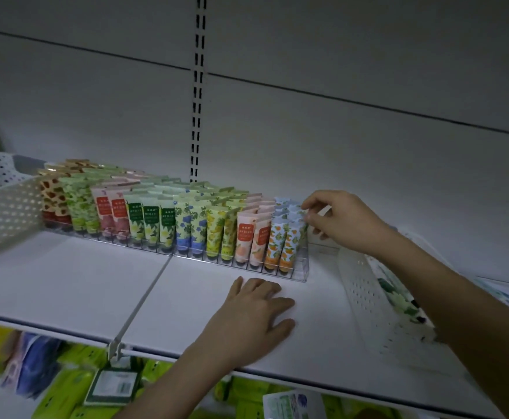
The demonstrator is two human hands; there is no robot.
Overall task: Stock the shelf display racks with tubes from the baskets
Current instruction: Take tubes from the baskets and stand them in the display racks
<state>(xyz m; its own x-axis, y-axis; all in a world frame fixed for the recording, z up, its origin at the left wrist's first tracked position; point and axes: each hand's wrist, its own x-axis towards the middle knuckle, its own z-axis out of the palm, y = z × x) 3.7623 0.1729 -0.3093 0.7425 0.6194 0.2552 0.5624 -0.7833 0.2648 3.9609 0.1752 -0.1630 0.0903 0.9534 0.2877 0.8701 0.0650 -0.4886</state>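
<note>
Right hand [342,220] is reaching to the far right end of the clear display rack [303,269], fingers curled in a pinching grip on an orange-print tube [300,226] at the back of that last row, while the left hand [254,316] is lying flat and open on the white shelf [65,282]. Rack's sitting on the shelf packed with colourful tubes, white perforated baskets [365,294] are flanking it on both sides, and the grey slotted back panel [337,55] is looking pretty dim.

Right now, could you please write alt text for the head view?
A right hand pinches tubes at the right end of a clear rack of upright tubes on a white shelf. The left hand rests flat in front; white baskets stand at both ends.
</note>
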